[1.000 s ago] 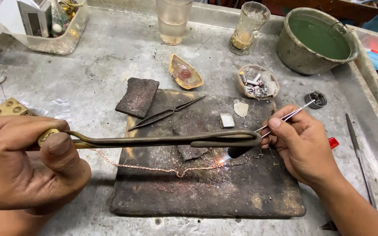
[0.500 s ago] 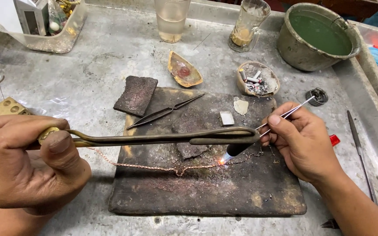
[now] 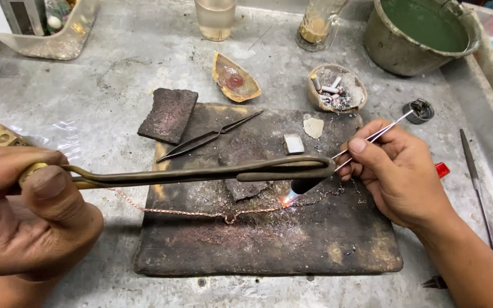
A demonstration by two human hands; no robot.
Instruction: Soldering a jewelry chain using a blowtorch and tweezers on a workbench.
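1. Green liquid fills the dented metal bucket [image 3: 423, 34] at one o'clock; beside it a glass mug [image 3: 318, 25] holds amber residue, and a clear cup [image 3: 215, 17] stands at twelve.
2. At two o'clock of the charred block [image 3: 269, 228], a small bowl [image 3: 338, 88] holds ash and white stubs; a shell-like dish [image 3: 235, 77] cradles a pinkish bead.
3. Thin copper-coloured chain [image 3: 223, 214] lies across the block, glowing orange at the torch tip.
4. Left hand [image 3: 29, 217], fingers wrapped tight, grips the brass-handled blowpipe torch [image 3: 201, 174].
5. Right hand [image 3: 400, 171] pinches slim tweezers [image 3: 372, 137] beside the flame.
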